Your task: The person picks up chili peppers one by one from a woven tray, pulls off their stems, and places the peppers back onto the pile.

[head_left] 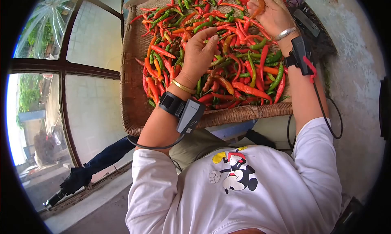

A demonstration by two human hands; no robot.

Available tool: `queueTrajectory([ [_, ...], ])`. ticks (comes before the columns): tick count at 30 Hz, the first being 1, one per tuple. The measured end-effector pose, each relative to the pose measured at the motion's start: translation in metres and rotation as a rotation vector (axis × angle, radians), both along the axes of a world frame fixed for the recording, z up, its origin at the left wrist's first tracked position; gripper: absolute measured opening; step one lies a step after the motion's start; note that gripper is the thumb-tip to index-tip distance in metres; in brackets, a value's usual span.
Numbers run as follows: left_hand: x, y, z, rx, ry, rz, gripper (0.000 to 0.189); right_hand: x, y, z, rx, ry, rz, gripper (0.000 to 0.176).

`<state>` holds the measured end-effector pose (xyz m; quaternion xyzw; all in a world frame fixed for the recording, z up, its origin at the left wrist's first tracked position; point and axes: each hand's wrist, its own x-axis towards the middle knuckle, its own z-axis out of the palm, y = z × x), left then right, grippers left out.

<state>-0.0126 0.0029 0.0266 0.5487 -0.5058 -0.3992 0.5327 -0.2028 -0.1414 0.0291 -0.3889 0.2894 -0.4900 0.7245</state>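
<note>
Red, green and orange chili peppers (pixel 252 89) fill a shallow woven basket (pixel 244 114). Over the middle of the pile is my left hand (pixel 200 51), its fingers curled down toward the peppers; the fingertips are partly hidden, so I cannot make out whether they hold one. At the basket's upper right, my right hand (pixel 272 15) is turned palm up, with an orange-red pepper (pixel 259 5) held at its fingers. Both wrists carry a bracelet and a black strapped device.
A framed window (pixel 93 38) is on the left, with a folded dark umbrella (pixel 102 158) leaning near its sill. A black object (pixel 307 22) lies beyond the basket's right edge, near a grey wall. Cables hang from both wrist devices.
</note>
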Motion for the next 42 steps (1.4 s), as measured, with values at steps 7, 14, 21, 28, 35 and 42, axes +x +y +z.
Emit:
queueTrajectory([
  [7, -0.008, 0.004, -0.010, -0.098, -0.700, -0.360, 0.019, 0.005, 0.000, -0.010, -0.178, 0.225, -0.129, 0.040],
  [14, -0.012, 0.006, -0.013, -0.155, -0.841, -0.369, 0.022, 0.029, 0.043, -0.007, -1.040, 1.544, 0.467, 0.022],
  [21, -0.010, 0.006, -0.013, -0.194, -0.915, -0.393, 0.024, 0.038, 0.070, 0.016, -0.928, 1.707, 0.658, 0.018],
  [28, -0.011, 0.004, -0.010, -0.153, -0.895, -0.345, 0.019, 0.036, 0.069, 0.013, -0.912, 1.687, 0.668, 0.020],
  [35, -0.009, 0.002, -0.013, -0.175, -0.840, -0.345, 0.013, 0.026, 0.064, 0.008, -0.998, 1.887, 0.593, 0.014],
  [42, -0.008, 0.003, -0.009, -0.135, -0.849, -0.382, 0.013, 0.024, 0.067, 0.024, -1.021, 1.916, 0.649, 0.015],
])
